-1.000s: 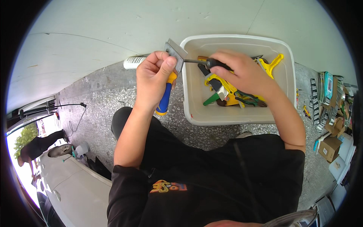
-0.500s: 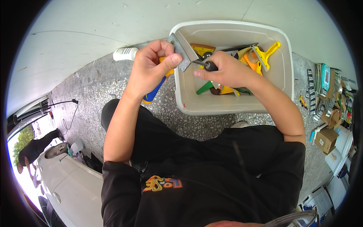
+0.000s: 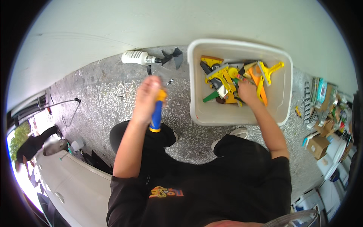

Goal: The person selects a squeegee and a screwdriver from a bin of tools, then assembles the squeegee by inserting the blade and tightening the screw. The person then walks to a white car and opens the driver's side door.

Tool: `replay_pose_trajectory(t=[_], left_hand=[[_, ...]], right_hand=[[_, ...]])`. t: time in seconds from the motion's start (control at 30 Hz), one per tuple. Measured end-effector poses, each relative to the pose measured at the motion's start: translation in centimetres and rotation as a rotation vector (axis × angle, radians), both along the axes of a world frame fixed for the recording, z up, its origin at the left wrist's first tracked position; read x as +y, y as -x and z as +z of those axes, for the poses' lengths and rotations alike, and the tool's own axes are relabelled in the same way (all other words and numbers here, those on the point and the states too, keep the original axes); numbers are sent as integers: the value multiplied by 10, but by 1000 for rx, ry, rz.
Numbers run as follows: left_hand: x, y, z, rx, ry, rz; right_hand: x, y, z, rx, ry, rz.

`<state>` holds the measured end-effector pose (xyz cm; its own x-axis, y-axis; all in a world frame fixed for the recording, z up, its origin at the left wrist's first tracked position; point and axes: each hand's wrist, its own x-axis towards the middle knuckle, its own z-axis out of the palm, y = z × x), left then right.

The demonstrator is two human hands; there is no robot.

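My left hand (image 3: 146,99), somewhat blurred, is closed over the floor to the left of the bin. It holds a tool with a blue and yellow handle (image 3: 155,116) pointing down toward my knee; its other end is hidden by the hand. My right hand (image 3: 248,93) reaches into the pale plastic bin (image 3: 196,112), fingers down among the tools, and its grip is hidden. Near its fingertips lie a small red piece (image 3: 242,78) and a yellow squeegee (image 3: 223,76). A green-handled tool (image 3: 211,96) lies to its left.
Another yellow squeegee (image 3: 270,72) leans in the bin's right side. A white bottle (image 3: 135,57) lies by the wall near dark scraps (image 3: 177,57). To the right stand cardboard boxes (image 3: 317,146) and clutter. At the far left are a car-like panel (image 3: 72,185) and another person (image 3: 32,147).
My hands have moved apart. The black-handled tool with a flat metal blade has left my hands; my right hand has gone down into the bin. The left keeps the blue and yellow handle.
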<state>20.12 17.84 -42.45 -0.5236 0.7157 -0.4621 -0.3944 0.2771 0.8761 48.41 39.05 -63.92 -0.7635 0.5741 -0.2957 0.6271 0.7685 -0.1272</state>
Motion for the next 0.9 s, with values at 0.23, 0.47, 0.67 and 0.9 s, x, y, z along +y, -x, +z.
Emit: replay_pose_trajectory(t=[0.23,0.47,0.67,0.9], left_hand=[[-21,10,-9,-351,-50,-165],[-112,-12,95,-426,-108,270],[-181,3,281,-13,-114,400],[-387,121,369,-30,11,361]], right_hand=[[-22,-75,12,-255,50,-4],[-97,43,215,-37,1078,-215],[-273,211,524,-158,1886,-477],[-383,358,577,-280,1535,-136]])
